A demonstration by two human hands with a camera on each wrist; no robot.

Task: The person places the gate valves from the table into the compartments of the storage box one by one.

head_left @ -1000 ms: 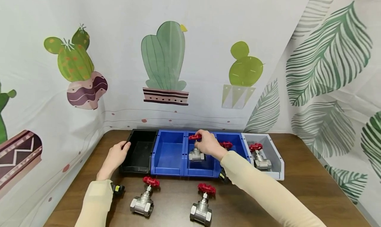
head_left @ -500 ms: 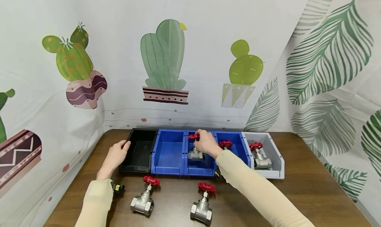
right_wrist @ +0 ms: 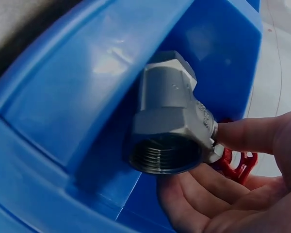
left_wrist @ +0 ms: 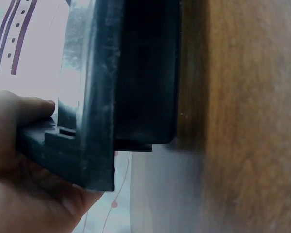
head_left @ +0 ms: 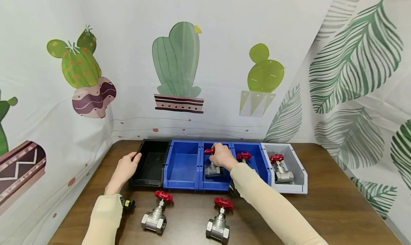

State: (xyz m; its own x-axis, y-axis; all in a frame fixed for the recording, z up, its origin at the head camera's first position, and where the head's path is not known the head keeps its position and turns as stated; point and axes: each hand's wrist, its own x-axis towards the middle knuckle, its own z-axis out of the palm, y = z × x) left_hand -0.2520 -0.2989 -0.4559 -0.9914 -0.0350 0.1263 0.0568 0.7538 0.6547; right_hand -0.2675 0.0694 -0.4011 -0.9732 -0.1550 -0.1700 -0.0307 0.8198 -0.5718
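My left hand (head_left: pixel 124 169) grips the side wall of the black bin (head_left: pixel 146 182), thumb on one side and fingers on the other, as the left wrist view shows. In the middle blue bin (head_left: pixel 216 185), my right hand (head_left: pixel 223 156) holds a steel gate valve (right_wrist: pixel 167 109) by its neck, just below the red handwheel (right_wrist: pixel 237 165). The valve's threaded opening faces the camera in the right wrist view. Whether its body touches the bin floor I cannot tell. My fingers partly cover the handwheel.
Two more valves stand on the wooden table in front, one at left (head_left: pixel 155 218) and one at centre (head_left: pixel 219 223). The grey bin (head_left: pixel 298 166) and the right blue bin (head_left: pixel 257 154) each hold a valve. A printed cloth (head_left: pixel 221 66) hangs behind.
My right hand has moved down slightly, and the valve in it sits lower inside the middle blue bin. My left hand stays on the black bin.
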